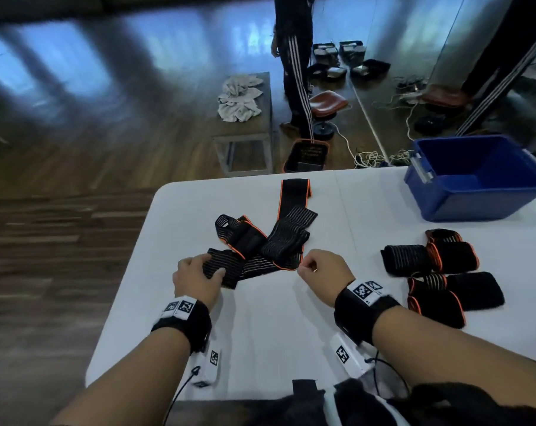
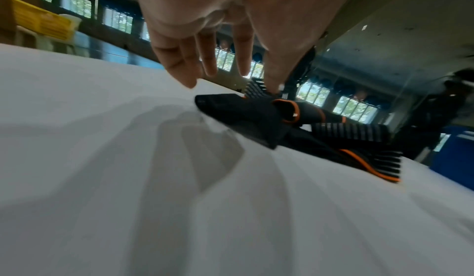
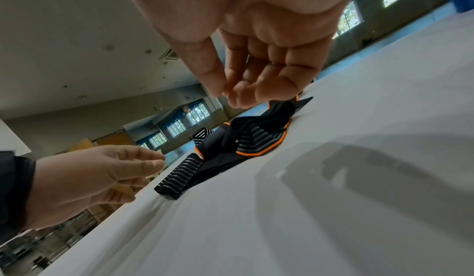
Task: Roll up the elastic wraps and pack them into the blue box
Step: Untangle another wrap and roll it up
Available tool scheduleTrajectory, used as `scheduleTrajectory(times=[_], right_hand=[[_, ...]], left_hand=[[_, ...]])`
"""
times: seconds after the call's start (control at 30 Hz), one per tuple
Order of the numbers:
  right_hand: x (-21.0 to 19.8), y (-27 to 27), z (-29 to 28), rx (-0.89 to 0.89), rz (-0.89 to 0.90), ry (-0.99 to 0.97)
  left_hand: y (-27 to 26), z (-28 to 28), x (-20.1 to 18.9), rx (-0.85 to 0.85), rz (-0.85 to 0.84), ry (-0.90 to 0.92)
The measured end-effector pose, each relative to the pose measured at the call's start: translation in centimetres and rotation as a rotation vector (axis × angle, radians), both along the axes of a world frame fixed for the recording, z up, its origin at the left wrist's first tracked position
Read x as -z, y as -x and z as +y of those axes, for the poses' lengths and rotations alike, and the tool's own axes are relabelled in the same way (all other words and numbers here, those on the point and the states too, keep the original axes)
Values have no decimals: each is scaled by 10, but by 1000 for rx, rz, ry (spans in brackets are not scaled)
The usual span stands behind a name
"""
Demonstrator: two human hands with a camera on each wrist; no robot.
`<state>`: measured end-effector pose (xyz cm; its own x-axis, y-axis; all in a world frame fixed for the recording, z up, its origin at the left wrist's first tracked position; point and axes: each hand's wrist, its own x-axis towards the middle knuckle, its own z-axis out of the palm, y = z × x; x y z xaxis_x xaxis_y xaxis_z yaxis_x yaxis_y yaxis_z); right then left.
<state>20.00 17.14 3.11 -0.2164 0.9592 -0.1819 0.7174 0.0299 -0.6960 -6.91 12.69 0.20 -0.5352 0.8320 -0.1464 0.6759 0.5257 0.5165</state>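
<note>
A tangle of unrolled black elastic wraps (image 1: 260, 244) with orange edging lies mid-table (image 1: 275, 318). My left hand (image 1: 199, 272) hovers over the striped end of one wrap (image 1: 226, 269), fingers relaxed and gripping nothing in the wrist views (image 2: 243, 57) (image 3: 143, 162). My right hand (image 1: 318, 265) sits just right of the tangle's orange-edged loop, fingers curled with thumb against fingertips (image 3: 231, 91), nothing between them. The tangle also shows low in the wrist views (image 2: 256, 116) (image 3: 246, 138). Several rolled wraps (image 1: 429, 259) lie at the right. The blue box (image 1: 475, 192) stands far right.
The table's left edge runs close to my left hand. Beyond the far edge stand a black bin with an orange rim (image 1: 309, 155), a bench with towels (image 1: 245, 99), a stool (image 1: 328, 103) and a person in striped trousers (image 1: 294, 72).
</note>
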Motion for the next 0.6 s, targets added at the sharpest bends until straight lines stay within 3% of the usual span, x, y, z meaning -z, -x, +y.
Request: scheduleTrajectory(times=[0.17, 0.3, 0.43, 0.6], right_hand=[[3, 18, 6, -34, -16, -1], [5, 24, 10, -44, -35, 1], [9, 32, 13, -65, -4, 15], [4, 62, 9, -138, 161, 45]], left_hand=[[5, 1, 12, 95, 17, 174], [5, 3, 14, 130, 74, 152], [11, -4, -1, 12, -201, -75], [25, -20, -18, -69, -604, -334]])
